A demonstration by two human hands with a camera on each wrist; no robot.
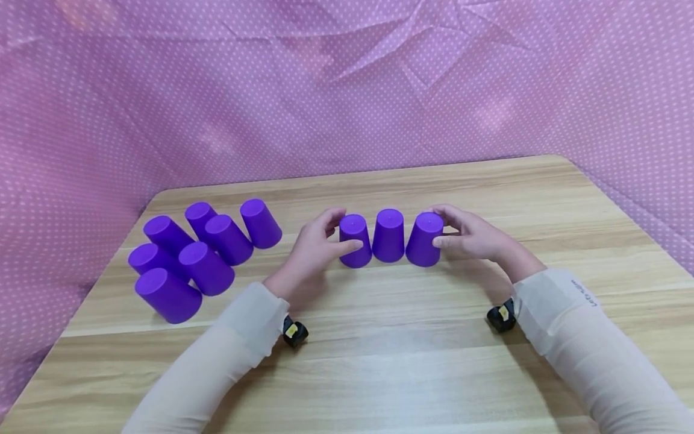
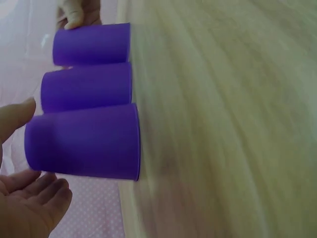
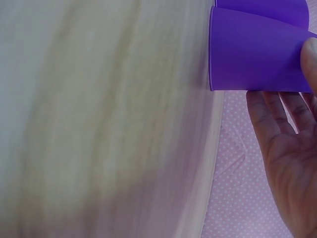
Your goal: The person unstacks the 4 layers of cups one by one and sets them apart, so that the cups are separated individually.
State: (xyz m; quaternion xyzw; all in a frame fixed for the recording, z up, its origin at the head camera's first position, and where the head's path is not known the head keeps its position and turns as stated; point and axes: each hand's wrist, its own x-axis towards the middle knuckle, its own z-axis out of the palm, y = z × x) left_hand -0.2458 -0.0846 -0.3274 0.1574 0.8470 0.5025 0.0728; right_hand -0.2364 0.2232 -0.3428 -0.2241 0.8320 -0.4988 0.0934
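Note:
Three purple cups stand upside down side by side on the wooden table, with narrow gaps between them. My left hand (image 1: 320, 238) is around the left cup (image 1: 355, 232), thumb in front and fingers behind. In the left wrist view the thumb (image 2: 17, 116) is at its upper end and the fingertips lie right along its side. The middle cup (image 1: 388, 236) has no hand on it. My right hand (image 1: 468, 234) holds the right cup (image 1: 425, 241), its thumb (image 3: 310, 57) on the wall and its fingers along the far side.
Several more purple cups (image 1: 208, 269) stand upside down in a cluster on the left of the wooden table (image 1: 390, 361). A pink dotted cloth (image 1: 347, 108) hangs behind the table. Each wrist carries a small black camera (image 1: 294, 332).

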